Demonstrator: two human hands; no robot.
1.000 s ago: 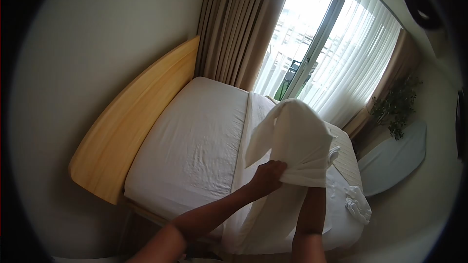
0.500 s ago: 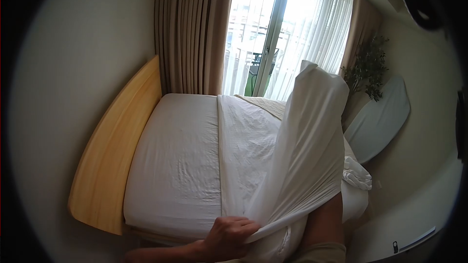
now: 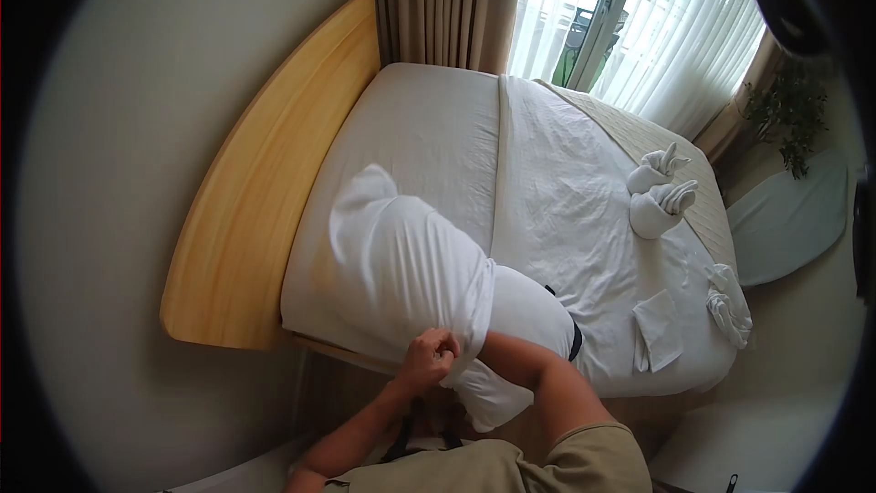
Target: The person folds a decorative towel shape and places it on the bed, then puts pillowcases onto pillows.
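My left hand (image 3: pixel 431 356) is closed on the open edge of a white pillowcase (image 3: pixel 401 265), above the near side of the bed. My right arm reaches into the pillowcase from the right, so my right hand is hidden inside the cloth. The pillowcase's far end stretches toward the headboard, over the bed's white sheet (image 3: pixel 433 128). Close to my right forearm a rounded white pillow (image 3: pixel 529 308) with a dark strip at its edge rests on the bed. More white cloth (image 3: pixel 493 397) hangs below my hands.
A wooden headboard (image 3: pixel 274 183) stands at the left. Folded towel figures (image 3: pixel 657 210), a folded white cloth (image 3: pixel 657 330) and a rolled towel (image 3: pixel 728 306) lie on the bed's right part. Behind are curtains (image 3: pixel 447 9), a glass door and a plant (image 3: pixel 792 119).
The pillowcase, upright before, has swung left and down toward the headboard, with my right arm still inside. The view has tilted down, showing the pillow and towel figures.
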